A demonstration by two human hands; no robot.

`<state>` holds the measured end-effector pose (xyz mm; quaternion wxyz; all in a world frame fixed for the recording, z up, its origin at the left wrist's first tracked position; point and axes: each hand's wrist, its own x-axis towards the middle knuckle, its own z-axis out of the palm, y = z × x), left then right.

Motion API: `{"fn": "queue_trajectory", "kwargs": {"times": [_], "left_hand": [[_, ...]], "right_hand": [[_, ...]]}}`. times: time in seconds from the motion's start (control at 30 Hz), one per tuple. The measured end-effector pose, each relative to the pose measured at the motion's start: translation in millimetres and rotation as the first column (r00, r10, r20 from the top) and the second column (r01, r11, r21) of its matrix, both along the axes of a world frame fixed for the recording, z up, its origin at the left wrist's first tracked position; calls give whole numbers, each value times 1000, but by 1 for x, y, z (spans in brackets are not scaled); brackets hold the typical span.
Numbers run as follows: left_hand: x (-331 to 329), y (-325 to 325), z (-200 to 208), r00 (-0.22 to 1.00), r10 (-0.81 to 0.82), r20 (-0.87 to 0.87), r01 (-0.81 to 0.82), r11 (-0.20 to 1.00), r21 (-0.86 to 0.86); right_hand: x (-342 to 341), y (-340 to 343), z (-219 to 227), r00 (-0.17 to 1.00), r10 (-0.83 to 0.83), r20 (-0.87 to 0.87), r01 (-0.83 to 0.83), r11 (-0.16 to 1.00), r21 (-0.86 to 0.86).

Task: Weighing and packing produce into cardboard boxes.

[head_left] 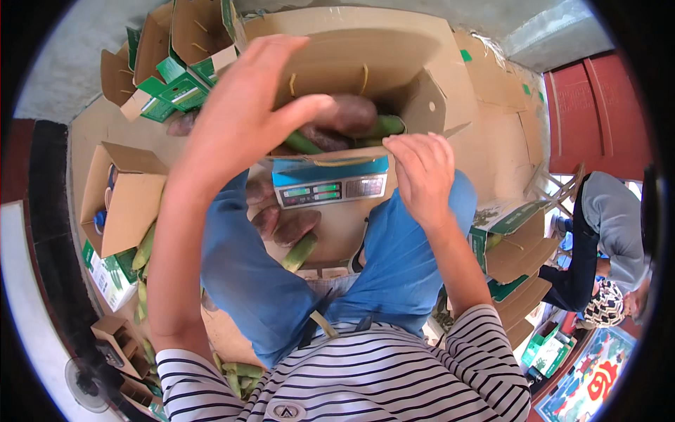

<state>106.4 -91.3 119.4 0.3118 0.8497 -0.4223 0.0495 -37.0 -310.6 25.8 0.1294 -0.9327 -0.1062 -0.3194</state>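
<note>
An open cardboard box (394, 42) with cord handles stands before me on a digital scale (330, 191) with a lit display. Inside it lie reddish-brown tubers (355, 114), which look like sweet potatoes, and green ears of corn in the husk (389, 126). My left hand (256, 95) is over the box's left side, fingers stretched and thumb spread, slightly blurred, holding nothing that I can see. At the near right corner, the fingers of my right hand (425, 169) curl over the box's rim. Between my knees, more tubers (295, 228) and a corn ear (301, 252) lie on the floor.
Open green-and-brown boxes (176, 63) stand at the far left, beside another tuber (181, 125). An open carton (133, 204) and corn ears (144, 250) are at my left. Stacked boxes (517, 246) stand on the right. Beyond them a person (612, 218) bends over.
</note>
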Motion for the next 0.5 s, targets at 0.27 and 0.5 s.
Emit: {"fn": "queue_trajectory", "kwargs": {"times": [0.27, 0.5], "left_hand": [[-52, 13, -27, 992, 2, -125, 3, 999, 41], [-56, 12, -77, 939, -20, 343, -3, 998, 66]], "right_hand": [[7, -7, -6, 999, 20, 45, -19, 1000, -14], [12, -14, 4, 995, 82, 64, -82, 997, 3]]}}
